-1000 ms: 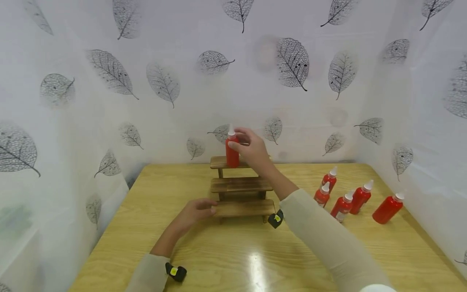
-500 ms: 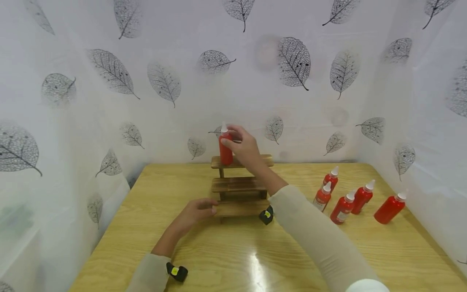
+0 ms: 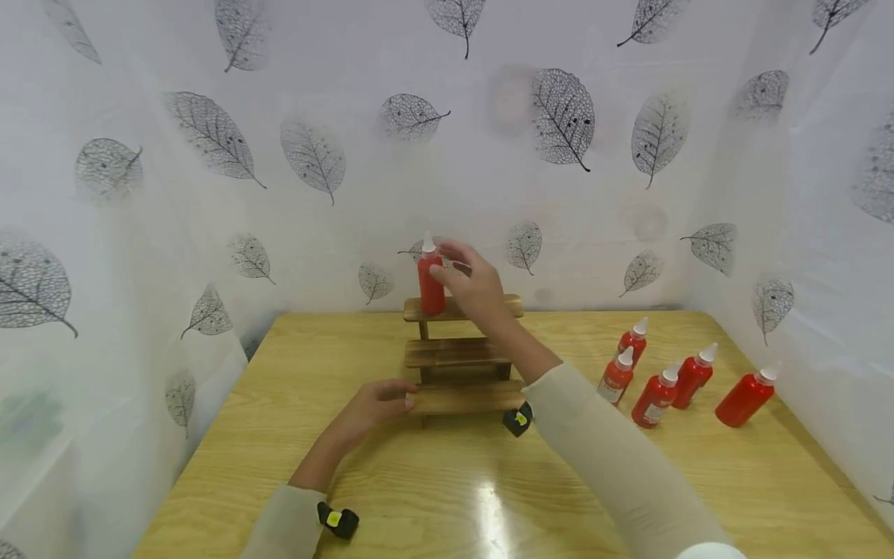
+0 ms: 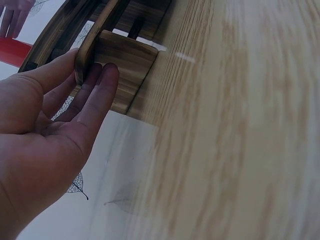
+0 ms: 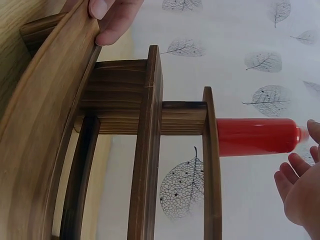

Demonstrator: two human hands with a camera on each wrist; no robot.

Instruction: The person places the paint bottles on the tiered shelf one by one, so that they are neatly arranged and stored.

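I had the right hand (image 3: 478, 289) loosely spread beside 1 red bottle (image 3: 431, 289), room rightward along the top shelf (image 3: 458, 310); left hand (image 3: 373, 407) pinched the bottom shelf (image 3: 468, 398) edge.

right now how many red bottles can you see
6. The first bottle stands on the top tier of the wooden rack; five are on the table to its right: rear bottle, leftmost bottle, centre bottle, second-from-right bottle, rightmost bottle. The right sleeve may hide others.
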